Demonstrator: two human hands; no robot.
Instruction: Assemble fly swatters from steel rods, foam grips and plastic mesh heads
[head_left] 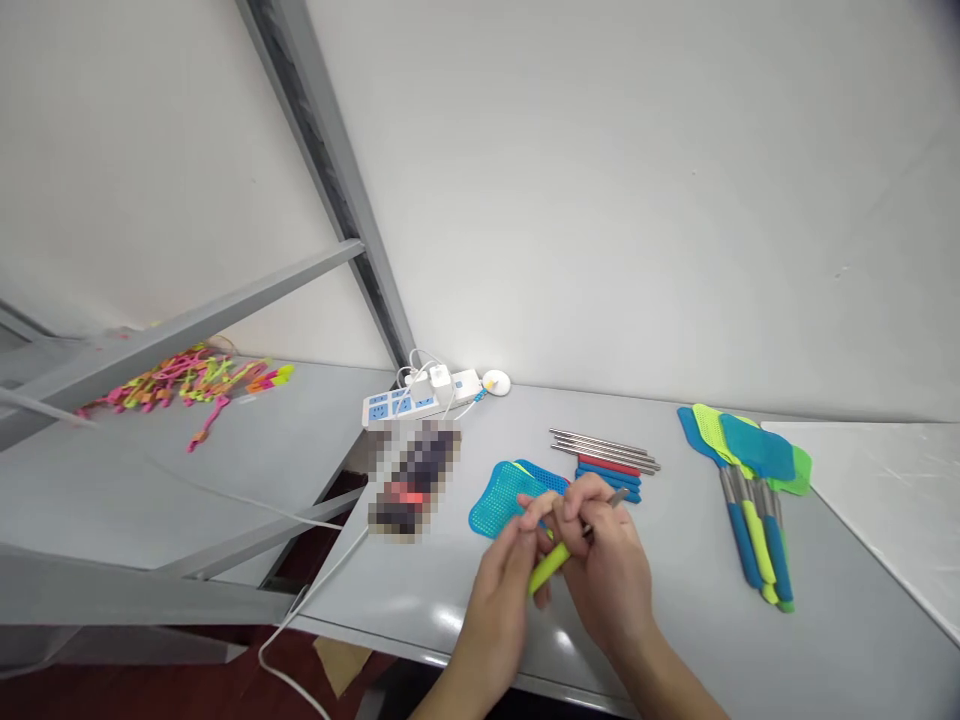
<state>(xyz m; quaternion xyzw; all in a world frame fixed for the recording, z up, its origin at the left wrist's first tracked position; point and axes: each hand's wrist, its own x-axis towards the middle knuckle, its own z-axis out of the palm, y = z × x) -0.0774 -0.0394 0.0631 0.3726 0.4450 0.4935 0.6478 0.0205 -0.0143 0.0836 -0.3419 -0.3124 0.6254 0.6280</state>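
Note:
Both my hands work close together above the front of the grey table. My left hand (501,580) is closed around a yellow-green handle sleeve (550,568), whose lower end sticks out between the hands. In my right hand (611,575) is a metal rod (618,497), its tip showing past the fingers; where rod and sleeve meet is hidden. Just beyond lie blue mesh fly swatter heads (499,503), partly covered by my fingers. Several bare metal rods (604,446) rest behind my right hand, alongside red and blue handle sleeves (609,484).
To the right is a pile of whole fly swatters (757,500), near a white sheet (892,500). A power strip (397,405) with chargers stands by the wall, near a blurred-out object (415,485). Left, beyond a metal frame (330,150), lie colourful pieces (180,380).

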